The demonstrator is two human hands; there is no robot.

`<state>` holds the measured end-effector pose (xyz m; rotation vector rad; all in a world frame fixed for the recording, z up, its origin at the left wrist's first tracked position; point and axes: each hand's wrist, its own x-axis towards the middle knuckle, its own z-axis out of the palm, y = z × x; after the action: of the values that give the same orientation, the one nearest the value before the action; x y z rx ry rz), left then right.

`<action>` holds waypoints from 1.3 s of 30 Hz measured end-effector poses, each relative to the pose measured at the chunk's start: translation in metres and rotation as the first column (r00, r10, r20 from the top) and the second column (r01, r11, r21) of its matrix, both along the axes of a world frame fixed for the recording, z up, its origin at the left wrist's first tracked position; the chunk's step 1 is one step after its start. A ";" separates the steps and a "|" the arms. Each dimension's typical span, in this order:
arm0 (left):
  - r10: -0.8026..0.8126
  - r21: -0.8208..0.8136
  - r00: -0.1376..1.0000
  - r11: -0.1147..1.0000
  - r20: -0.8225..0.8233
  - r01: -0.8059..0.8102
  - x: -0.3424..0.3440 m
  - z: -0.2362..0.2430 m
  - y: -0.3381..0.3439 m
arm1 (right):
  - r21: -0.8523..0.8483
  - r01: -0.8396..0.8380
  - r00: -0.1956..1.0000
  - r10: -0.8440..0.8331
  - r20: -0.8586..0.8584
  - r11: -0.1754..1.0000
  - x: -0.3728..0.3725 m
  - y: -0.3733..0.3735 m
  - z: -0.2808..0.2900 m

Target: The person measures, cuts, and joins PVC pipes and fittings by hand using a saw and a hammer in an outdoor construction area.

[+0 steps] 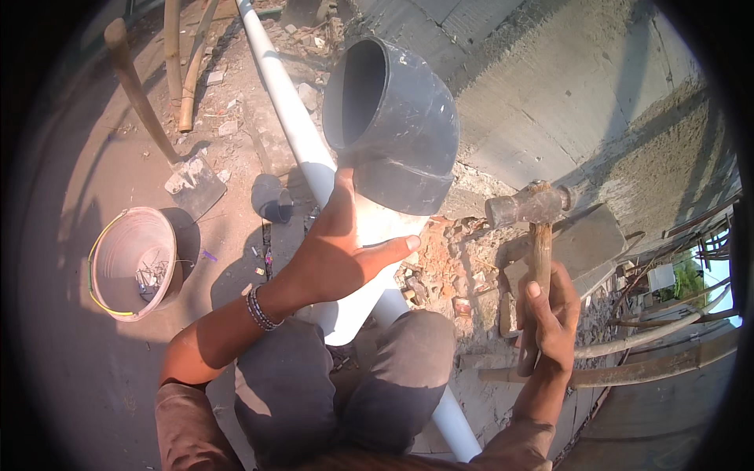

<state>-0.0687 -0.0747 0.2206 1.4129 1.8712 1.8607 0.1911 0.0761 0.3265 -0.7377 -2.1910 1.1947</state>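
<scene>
You are over dusty ground (pixel 63 345), with broken rubble (pixel 452 275) at the foot of a rough concrete wall (pixel 558 102). On your left stand a bucket (pixel 122 263) with bits of debris inside and a shovel (pixel 206 191); a long pale pipe (pixel 287 102) runs past your knees (pixel 404 357).

The short white pipe (pixel 349 314) slants up before your knees, a dark grey elbow (pixel 416 125) on its upper end. Your left hand (pixel 338 251) grips the pipe just below the elbow, thumb across the front, other fingers partly hidden. Your right hand (pixel 554 318), well apart, is closed round the wooden handle of a hammer (pixel 540 251), its head upward.
</scene>
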 end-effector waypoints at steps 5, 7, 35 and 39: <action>-0.087 -0.147 0.989 0.984 0.120 0.104 0.038 0.006 0.004 | -0.003 0.071 0.996 -0.071 0.061 0.997 0.022 0.013 0.013; -0.068 -0.194 0.997 0.978 0.049 0.076 0.046 -0.001 0.001 | -0.006 0.113 0.990 -0.112 0.083 0.994 0.029 0.009 0.015; -0.684 0.296 0.726 0.709 0.069 0.640 -0.009 0.064 0.023 | 0.302 0.109 0.982 -0.150 0.118 0.947 0.059 -0.015 0.078; -0.762 0.341 0.641 0.629 0.091 0.699 0.004 0.056 0.036 | 0.252 0.259 0.938 -0.305 0.166 0.932 0.055 -0.038 0.057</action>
<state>-0.0647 -0.0388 0.2771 1.6129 0.7128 1.7429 0.2461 0.0376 0.3836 -1.0735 -2.2381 0.7369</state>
